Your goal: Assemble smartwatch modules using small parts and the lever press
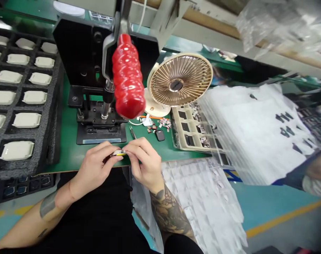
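Note:
Between my two hands, at the front edge of the green table, is a small white casing (pixel 118 153) with a yellow edge. My left hand (pixel 96 163) pinches its left end between thumb and fingers. At its right end the fingertips of my right hand (pixel 144 160) are closed together; whether they grip the casing or a tiny part on it I cannot make out. Just behind the hands stands a black hand press (pixel 102 120) with a red ribbed handle (pixel 128 77). Tweezers (pixel 133 133) lie behind my right hand, near a small black rounded case (pixel 159 135).
On the left, a black foam tray (pixel 50 123) holds white casings in its compartments. A fan (pixel 180 83) stands behind scattered small parts (pixel 164 123). Right of these are a beige divided box (pixel 180 132) and stacked white sheets (pixel 245 134) bearing black pieces. Another person's arm (pixel 317 169) shows far right.

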